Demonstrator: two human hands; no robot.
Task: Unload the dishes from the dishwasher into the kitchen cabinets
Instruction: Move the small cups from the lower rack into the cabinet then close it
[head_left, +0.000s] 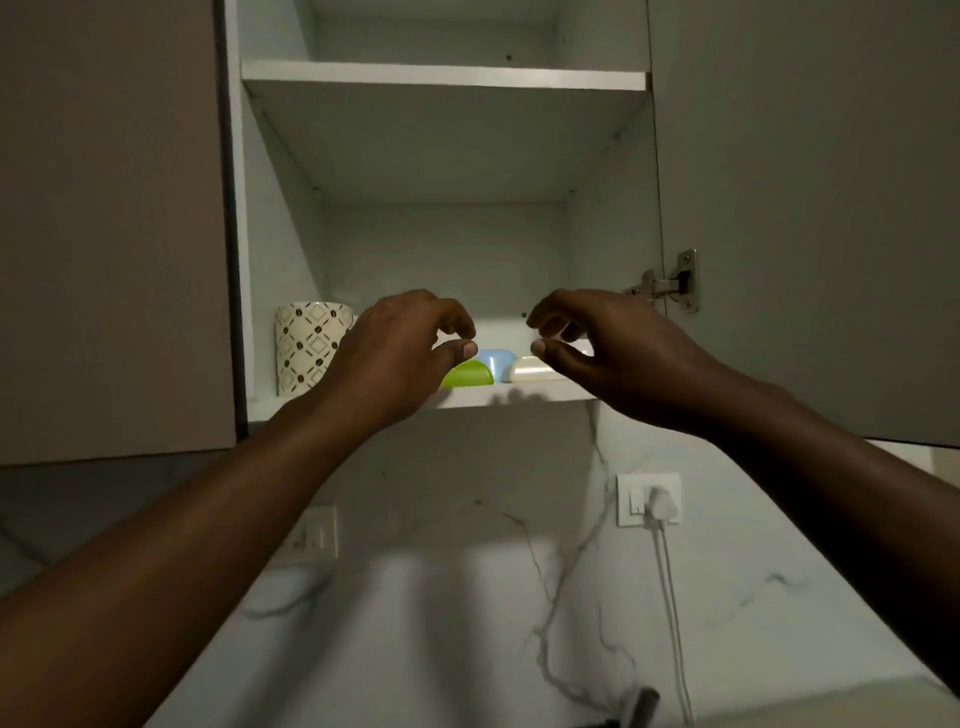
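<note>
Up on the cabinet's bottom shelf the green bowl, blue bowl and cream bowl sit upside down just behind my left hand and right hand, both loosely curled, holding nothing, left one nearer the green.

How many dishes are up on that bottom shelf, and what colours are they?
Patterned mug: 1
Green bowl: 1
Blue bowl: 1
Cream bowl: 1
Total: 4. The bowls sit upside down; the hands may hide more.
</note>
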